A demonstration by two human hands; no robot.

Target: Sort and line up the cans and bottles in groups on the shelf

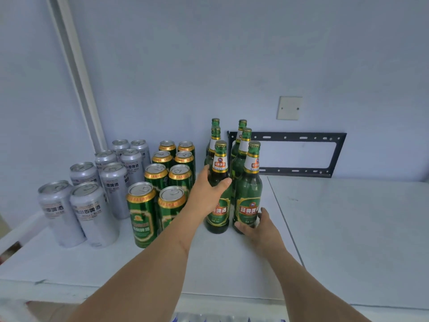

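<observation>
Several green glass bottles stand in two rows on the white shelf [232,259], against the wall. My left hand [209,191] wraps the shoulder of the front left bottle [219,212]. My right hand [260,226] holds the base of the front right bottle [248,194]. To their left, several green cans [141,217] form two rows. Further left, several silver cans [92,212] also stand in two rows.
A black metal bracket [299,154] hangs on the wall behind the bottles, below a blank wall plate [289,108]. A white pipe [76,73] runs down the corner. A second white surface [348,224] adjoins on the right, split by a seam.
</observation>
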